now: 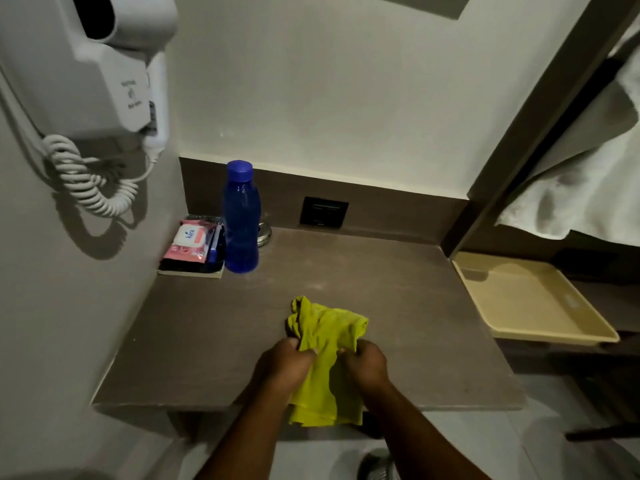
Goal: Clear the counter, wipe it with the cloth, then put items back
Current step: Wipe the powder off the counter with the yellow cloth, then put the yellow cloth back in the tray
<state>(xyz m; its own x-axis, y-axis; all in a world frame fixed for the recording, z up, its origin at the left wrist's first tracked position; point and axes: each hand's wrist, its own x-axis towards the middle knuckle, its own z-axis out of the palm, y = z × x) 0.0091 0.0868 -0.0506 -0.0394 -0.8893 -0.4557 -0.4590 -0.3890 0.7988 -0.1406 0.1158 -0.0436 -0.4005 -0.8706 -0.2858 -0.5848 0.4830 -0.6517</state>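
Note:
A yellow-green cloth (325, 344) lies bunched at the front of the brown counter (398, 299), its lower end hanging over the front edge. My left hand (285, 363) and my right hand (367, 363) each grip a side of it. At the back left corner a blue bottle (241, 216) stands upright with its cap on. Beside it a pink wipes pack (188, 242) and a blue pen (215, 244) lie on a black notebook (190, 268). A round metal object (265, 235) is half hidden behind the bottle.
A wall-mounted hair dryer (114, 60) with a coiled cord (86, 181) hangs over the left side. A dark socket plate (323, 211) sits in the backsplash. A beige tray (530, 299) rests on a lower shelf at the right, with white towels (581, 174) hanging above it.

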